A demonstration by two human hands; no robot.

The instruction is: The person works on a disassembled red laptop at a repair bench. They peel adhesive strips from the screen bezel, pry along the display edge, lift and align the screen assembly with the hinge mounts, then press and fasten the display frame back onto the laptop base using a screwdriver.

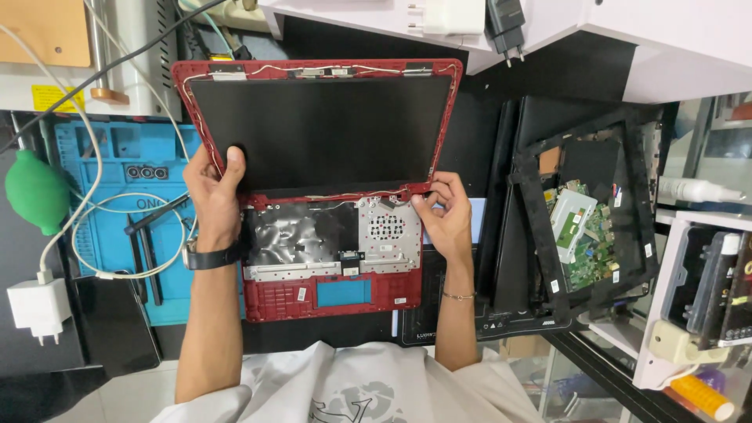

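Laptop [321, 196]: red shell, bezel off, lies open mid-desk [470, 125].
Left hand [213, 196]: closed on the laptop's lower-left screen corner.
Right hand [445, 219]: pinching the laptop's right hinge.
Risk: uneven pull likely cracks the bare panel [317, 129].
Risk: exposed rim wires [197, 117] could snag.

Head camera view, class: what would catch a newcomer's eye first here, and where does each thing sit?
First, the red laptop at centre, opened up with its bezel off. The left hand grips the screen's lower left edge; the right hand pinches the right hinge corner. To the right lies a black laptop shell with a green circuit board, and a green air blower sits far left.
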